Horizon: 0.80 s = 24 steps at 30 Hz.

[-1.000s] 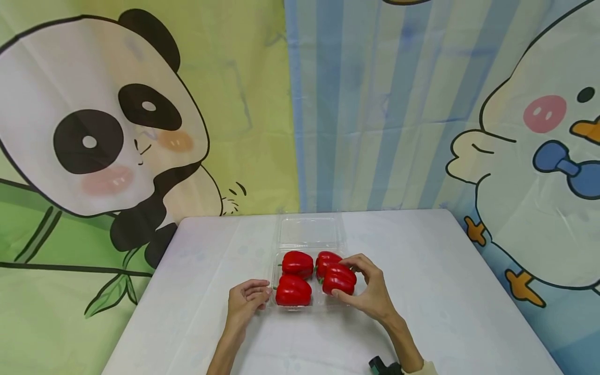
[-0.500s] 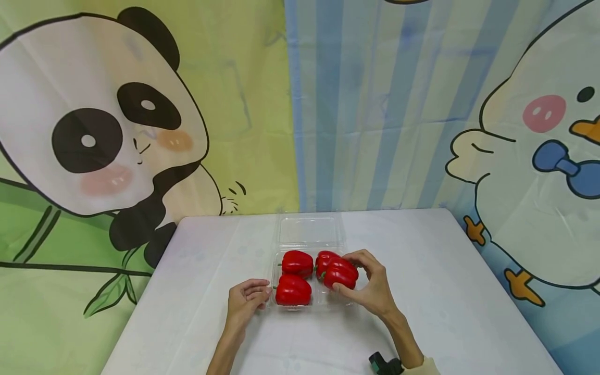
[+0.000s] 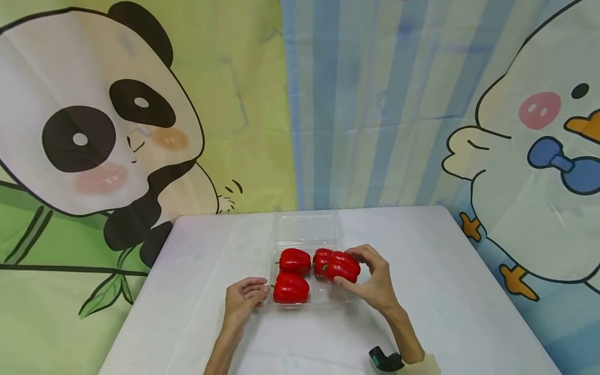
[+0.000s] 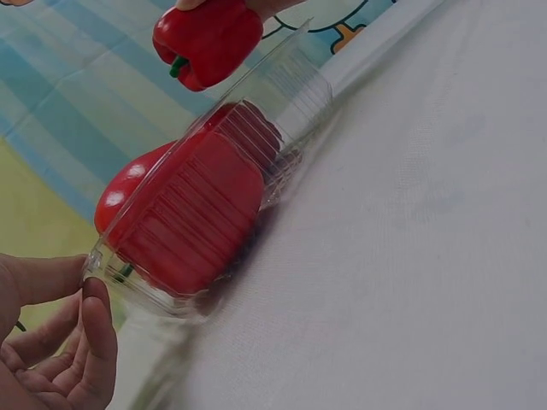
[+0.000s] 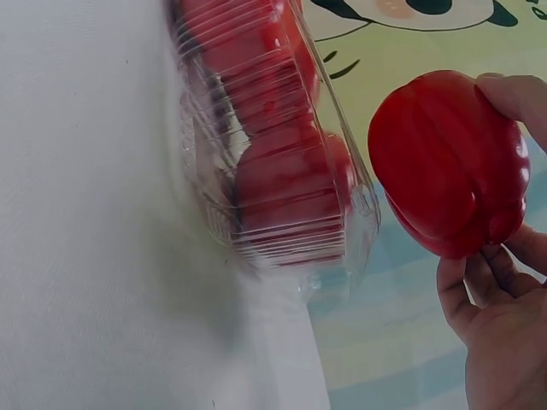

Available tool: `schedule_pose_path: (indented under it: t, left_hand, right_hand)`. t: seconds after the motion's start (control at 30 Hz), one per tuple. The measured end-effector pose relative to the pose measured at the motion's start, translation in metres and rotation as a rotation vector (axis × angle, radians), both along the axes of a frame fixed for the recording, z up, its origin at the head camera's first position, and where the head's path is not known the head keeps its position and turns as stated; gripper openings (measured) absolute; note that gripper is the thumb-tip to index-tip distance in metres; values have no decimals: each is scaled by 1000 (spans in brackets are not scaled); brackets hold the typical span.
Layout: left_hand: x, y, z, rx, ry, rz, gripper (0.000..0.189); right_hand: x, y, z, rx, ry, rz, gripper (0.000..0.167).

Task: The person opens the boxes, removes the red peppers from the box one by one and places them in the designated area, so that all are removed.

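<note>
A clear plastic clamshell box (image 3: 323, 297) stands on the table with its lid (image 3: 307, 229) folded back. Inside lie three red bell peppers: one front left (image 3: 290, 289), one back left (image 3: 294, 261) and one back right (image 3: 321, 260), partly hidden. My right hand (image 3: 377, 278) holds another red bell pepper (image 5: 449, 162) between thumb and fingers, raised above the box's right side; the wrist views show it apart from the box. At the left edge, my left hand (image 3: 245, 299) pinches the box's rim between thumb and finger, as the left wrist view (image 4: 60, 316) shows.
The white table (image 3: 197, 271) reaches back to a cloth backdrop printed with a panda (image 3: 98, 130) and a white bird (image 3: 529, 208). A dark strapped device (image 3: 385, 360) sits at the right wrist, by the table's near side.
My right hand has lifted the bell pepper up and slightly away from the box's front right part. The left hand stays at the box's left edge. The head view has shifted a little.
</note>
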<state>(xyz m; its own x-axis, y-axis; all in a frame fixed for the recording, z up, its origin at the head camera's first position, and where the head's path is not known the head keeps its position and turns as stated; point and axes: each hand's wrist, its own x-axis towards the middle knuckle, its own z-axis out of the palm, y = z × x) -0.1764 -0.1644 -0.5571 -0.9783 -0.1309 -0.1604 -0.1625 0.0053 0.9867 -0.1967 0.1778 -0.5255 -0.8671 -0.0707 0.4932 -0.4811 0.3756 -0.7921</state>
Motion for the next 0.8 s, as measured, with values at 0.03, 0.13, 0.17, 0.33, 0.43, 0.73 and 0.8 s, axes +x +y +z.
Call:
schedule_pose_path:
  t: [0.03, 0.13, 0.17, 0.33, 0.43, 0.73, 0.8]
  left_hand:
    - [-1, 0, 0, -1, -1, 2, 29]
    - [-2, -1, 0, -3, -5, 4, 29]
    - [-1, -1, 1, -3, -8, 4, 29]
    - [0, 0, 0, 5, -15, 4, 30]
    - [-1, -1, -2, 0, -19, 6, 30]
    - [-1, -1, -3, 8, -13, 5, 32]
    - [-1, -1, -3, 10, -4, 1, 31]
  right_hand:
    - [-1, 0, 0, 1, 7, -4, 58]
    - [-2, 1, 2, -4, 8, -19, 59]
    - [-1, 1, 2, -6, 9, -27, 60]
    - [1, 3, 2, -23, 0, -60, 59]
    - [1, 4, 2, -25, 2, -81, 59]
    - [-1, 7, 1, -21, 8, -124, 60]
    - [-3, 8, 1, -25, 9, -140, 61]
